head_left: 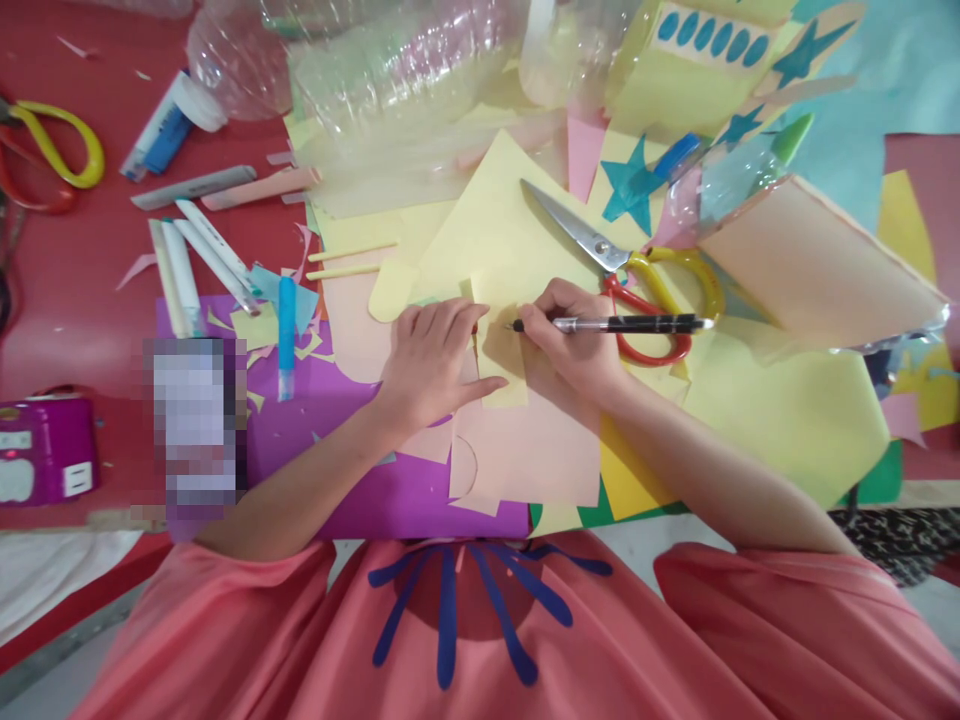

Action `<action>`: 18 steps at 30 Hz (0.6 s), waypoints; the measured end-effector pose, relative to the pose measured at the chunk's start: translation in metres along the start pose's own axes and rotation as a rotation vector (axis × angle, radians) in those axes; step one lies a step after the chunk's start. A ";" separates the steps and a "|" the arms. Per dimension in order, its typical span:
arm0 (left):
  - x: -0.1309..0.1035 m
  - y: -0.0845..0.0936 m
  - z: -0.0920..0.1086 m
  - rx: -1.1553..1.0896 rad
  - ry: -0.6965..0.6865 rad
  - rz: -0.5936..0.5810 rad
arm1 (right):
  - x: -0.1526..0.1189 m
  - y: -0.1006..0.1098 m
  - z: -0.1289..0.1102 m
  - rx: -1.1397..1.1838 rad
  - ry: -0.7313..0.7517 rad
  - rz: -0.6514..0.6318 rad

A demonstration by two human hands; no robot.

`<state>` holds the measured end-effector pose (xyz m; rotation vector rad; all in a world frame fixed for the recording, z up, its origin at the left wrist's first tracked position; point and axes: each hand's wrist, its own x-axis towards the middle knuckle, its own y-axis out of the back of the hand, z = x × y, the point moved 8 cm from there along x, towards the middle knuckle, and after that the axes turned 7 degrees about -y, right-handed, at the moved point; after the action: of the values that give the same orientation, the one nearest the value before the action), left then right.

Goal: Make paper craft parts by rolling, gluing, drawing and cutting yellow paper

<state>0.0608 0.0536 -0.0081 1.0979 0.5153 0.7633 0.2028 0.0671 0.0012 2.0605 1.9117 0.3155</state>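
Observation:
My right hand (pixel 577 340) is closed around a black and silver pen (pixel 649 324), whose tip points left at a small yellow paper strip (pixel 504 375). The strip lies over a pale pink sheet (pixel 551 455) with a curved line drawn at its left. Beside the strip, my left hand (pixel 435 365) rests palm down on the papers, thumb apart from the fingers. Just beyond my right hand lie scissors (pixel 600 245) with red and yellow handles, blades partly spread. A yellow rounded paper piece (pixel 394 288) is above my left hand.
Markers (pixel 214 250), a blue glue tube (pixel 286 335) and paper scraps lie left, near a blurred phone-like object (pixel 195 425) and a purple case (pixel 46 450). Clear plastic (pixel 405 70) covers the back. A pink-topped box (pixel 821 265) and a blue star (pixel 631 187) are on the right.

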 end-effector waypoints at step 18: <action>0.001 -0.001 -0.001 0.001 0.017 -0.017 | 0.001 -0.002 -0.001 -0.016 0.017 0.002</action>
<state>0.0610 0.0544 -0.0092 1.0871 0.5392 0.7580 0.2010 0.0680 0.0016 2.0556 1.9113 0.3489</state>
